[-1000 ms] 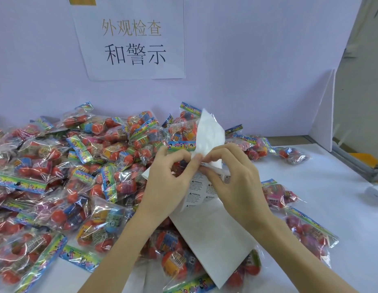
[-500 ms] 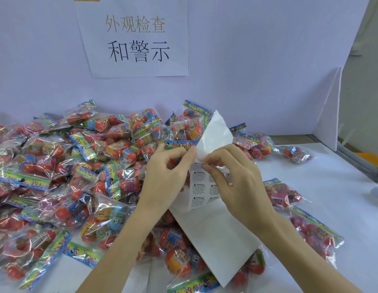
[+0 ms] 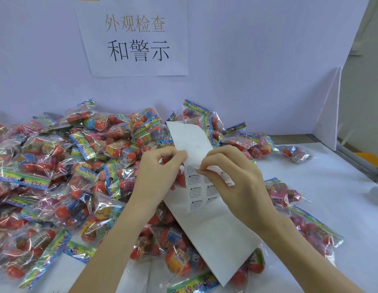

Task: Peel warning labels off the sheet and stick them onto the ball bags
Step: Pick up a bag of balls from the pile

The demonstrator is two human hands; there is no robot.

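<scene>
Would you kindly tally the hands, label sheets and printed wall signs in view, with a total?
hands: 2 (left hand holding the label sheet, right hand pinching a warning label)
label sheet: 1
wall sign: 1
Total: 4

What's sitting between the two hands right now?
In the head view, the label sheet spans the gap between the left hand and right hand; both pinch it, above the ball bags.
</scene>
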